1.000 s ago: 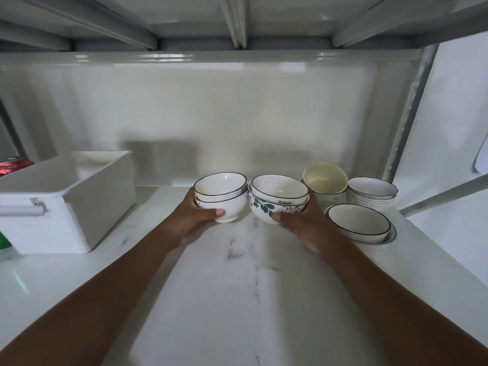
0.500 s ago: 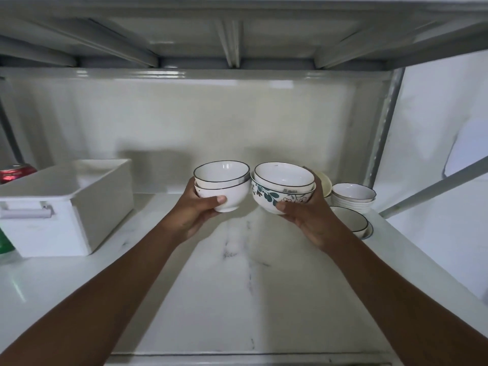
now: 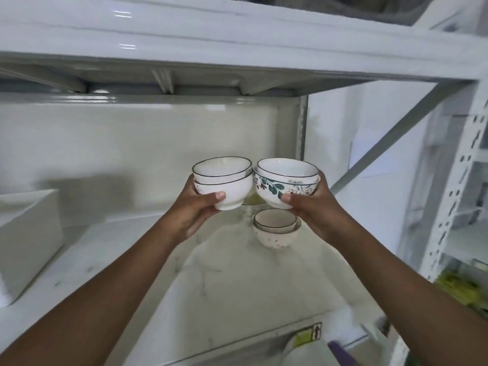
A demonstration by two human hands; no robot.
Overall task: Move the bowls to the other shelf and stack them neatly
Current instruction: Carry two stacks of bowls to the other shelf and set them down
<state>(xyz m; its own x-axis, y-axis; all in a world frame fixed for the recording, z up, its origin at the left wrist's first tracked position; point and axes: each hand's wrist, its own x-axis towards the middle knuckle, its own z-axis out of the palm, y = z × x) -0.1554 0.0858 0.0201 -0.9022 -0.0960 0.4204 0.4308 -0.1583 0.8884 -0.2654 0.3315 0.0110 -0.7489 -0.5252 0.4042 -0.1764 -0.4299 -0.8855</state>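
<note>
left hand [image 3: 196,207]: i grip a nested pair of white bowls [image 3: 224,182], thumb curled across the front wall, fingers hidden behind.
right hand [image 3: 307,207]: i grip the floral bowl [image 3: 284,190] with a plain bowl nested inside it, thumb on the near wall, fingers wrapped round the far side.
where they are: both pairs are held up in the air, side by side and nearly touching, above the marbled shelf [image 3: 237,281] and below the upper shelf beam [image 3: 237,54].
handling: glazed ceramic by the look, so stiff, smooth, likely slippery and chip-prone; two bowls per hand feels like moderate weight, i judge.
where to hold: low on the wall near the foot, thumb opposite the fingers, so that the inner bowl stays seated.
orientation: mouths face up, tipped slightly toward me; each pair's axis runs foot to rim, near upright.
left behind: a speckled stack [image 3: 276,231] sits on the shelf below my right hand.
risk: rims knocking together.
</note>
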